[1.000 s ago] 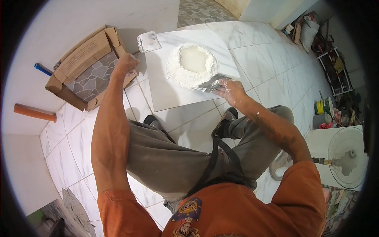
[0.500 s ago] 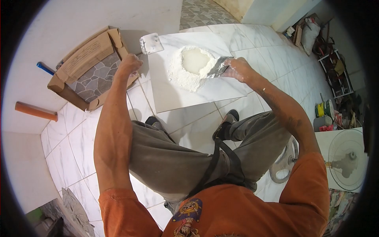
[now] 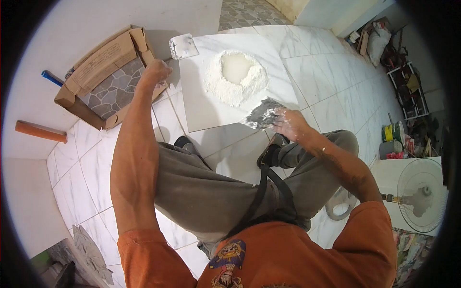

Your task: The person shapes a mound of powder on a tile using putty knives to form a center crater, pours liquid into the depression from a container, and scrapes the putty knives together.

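My right hand [image 3: 292, 124] grips a putty knife [image 3: 263, 113], its wide grey blade smeared with white powder. The blade is at the near edge of a white marbled tile [image 3: 206, 108], right of its middle. On the tile lies a ring of white powder [image 3: 235, 92] around a pool of cloudy liquid [image 3: 236, 68]. My left hand [image 3: 156, 72] is closed, left of the tile and in front of the cardboard box; what it holds, if anything, is hidden. A white, powder-smeared flat piece [image 3: 183, 46] rests at the tile's far left corner.
A cardboard box [image 3: 106, 56] with a stone-patterned piece inside stands on the left. An orange pipe [image 3: 41, 131] and a blue handle [image 3: 51, 78] are near the wall. A fan [image 3: 422, 194], tubs [image 3: 393, 132] and a rack [image 3: 408, 90] occupy the right side.
My right hand has brought the putty knife from the right rim of the powder ring toward me, to the tile's near edge. My left hand stays closed in about the same place.
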A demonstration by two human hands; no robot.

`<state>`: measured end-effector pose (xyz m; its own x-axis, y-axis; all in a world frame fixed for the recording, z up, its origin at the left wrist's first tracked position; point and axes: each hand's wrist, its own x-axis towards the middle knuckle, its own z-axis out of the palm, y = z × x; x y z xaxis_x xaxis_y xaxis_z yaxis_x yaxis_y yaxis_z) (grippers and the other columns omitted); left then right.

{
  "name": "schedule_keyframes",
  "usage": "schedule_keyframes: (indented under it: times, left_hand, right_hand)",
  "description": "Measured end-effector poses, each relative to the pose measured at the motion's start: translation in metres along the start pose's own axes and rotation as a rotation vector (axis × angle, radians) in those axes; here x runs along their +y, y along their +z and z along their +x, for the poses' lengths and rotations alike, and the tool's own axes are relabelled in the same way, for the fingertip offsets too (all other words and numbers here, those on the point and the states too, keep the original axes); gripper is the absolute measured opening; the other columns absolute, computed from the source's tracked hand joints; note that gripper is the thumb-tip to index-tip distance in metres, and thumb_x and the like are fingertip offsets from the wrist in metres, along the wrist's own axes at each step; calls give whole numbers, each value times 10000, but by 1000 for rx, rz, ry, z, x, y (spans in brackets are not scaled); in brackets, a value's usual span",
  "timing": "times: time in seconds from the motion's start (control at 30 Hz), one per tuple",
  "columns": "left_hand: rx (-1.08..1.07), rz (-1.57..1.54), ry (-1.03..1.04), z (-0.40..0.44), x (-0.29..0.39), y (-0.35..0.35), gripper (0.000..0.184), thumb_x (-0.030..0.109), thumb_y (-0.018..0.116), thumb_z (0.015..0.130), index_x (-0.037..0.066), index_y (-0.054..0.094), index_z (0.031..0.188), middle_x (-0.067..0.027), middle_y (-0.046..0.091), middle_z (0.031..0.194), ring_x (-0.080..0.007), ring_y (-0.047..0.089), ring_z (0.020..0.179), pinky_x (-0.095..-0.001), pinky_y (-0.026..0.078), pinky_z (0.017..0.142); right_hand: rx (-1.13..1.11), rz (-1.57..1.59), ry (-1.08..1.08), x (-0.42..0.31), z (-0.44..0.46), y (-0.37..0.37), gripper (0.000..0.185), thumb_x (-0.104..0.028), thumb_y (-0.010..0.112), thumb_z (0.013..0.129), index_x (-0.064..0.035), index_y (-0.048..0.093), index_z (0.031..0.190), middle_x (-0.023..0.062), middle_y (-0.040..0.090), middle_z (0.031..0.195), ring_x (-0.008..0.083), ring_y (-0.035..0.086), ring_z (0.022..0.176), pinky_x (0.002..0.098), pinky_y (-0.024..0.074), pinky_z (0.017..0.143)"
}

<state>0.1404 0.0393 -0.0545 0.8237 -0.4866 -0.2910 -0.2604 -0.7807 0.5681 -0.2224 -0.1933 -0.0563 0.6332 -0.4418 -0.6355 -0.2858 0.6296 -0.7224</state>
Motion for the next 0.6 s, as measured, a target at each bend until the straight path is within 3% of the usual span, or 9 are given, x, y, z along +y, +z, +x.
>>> schedule_keyframes:
  times: [0.07, 0.1, 0.2, 0.23, 0.4, 0.5, 0.6]
  left_hand:
    - [-7, 0, 9, 1, 0, 0, 287, 199, 558, 830, -76, 640, 848, -181, 651, 746, -269, 656, 624, -366, 540, 551]
    - [-10, 0, 15, 3, -1, 1, 290, 200, 558, 831, -77, 641, 849, -185, 651, 748, -270, 657, 626, -366, 540, 551]
    - [-55, 69, 22, 18, -8, 5, 275, 242, 566, 894, -30, 594, 878, -97, 576, 706, -200, 630, 588, -323, 526, 513]
    - [-52, 50, 13, 17, -8, 5, 282, 248, 569, 894, -31, 597, 877, -99, 578, 707, -197, 625, 583, -322, 525, 512]
    - [-54, 42, -35, 7, -4, -2, 289, 258, 587, 892, -27, 611, 933, -111, 598, 742, -189, 613, 579, -313, 525, 510]
    - [24, -2, -11, -1, -4, 0, 288, 205, 553, 838, -62, 654, 875, -177, 661, 759, -274, 669, 634, -384, 550, 572]
    - [-61, 28, -72, 6, -5, -3, 326, 252, 607, 888, -10, 593, 1082, -113, 611, 838, -197, 618, 627, -314, 527, 522]
  right_hand:
    - [-87, 120, -27, 14, -4, 9, 323, -36, 554, 854, 114, 446, 1119, 191, 526, 1056, 330, 568, 954, 527, 512, 893]
    - [-9, 106, -26, 16, -10, 28, 296, -6, 526, 880, 132, 426, 1122, 204, 516, 1058, 339, 567, 960, 525, 519, 904]
    - [-49, 248, -40, 36, -2, 47, 263, 17, 495, 898, 138, 420, 1119, 209, 511, 1065, 344, 564, 965, 523, 519, 927]
    - [-102, 254, -65, 43, 0, 50, 350, -21, 512, 910, 133, 384, 1198, 223, 481, 1149, 360, 498, 1125, 519, 466, 986]
    - [-53, 321, -90, 57, 7, 69, 317, -2, 488, 904, 130, 396, 1177, 204, 491, 1122, 348, 514, 1100, 505, 470, 993]
    - [-122, 352, -132, 52, 9, 68, 284, 10, 466, 905, 127, 386, 1151, 195, 469, 1110, 337, 519, 1058, 508, 480, 974]
    - [-113, 336, -156, 40, 13, 66, 280, 19, 455, 901, 126, 378, 1148, 195, 455, 1110, 336, 518, 1055, 515, 483, 967]
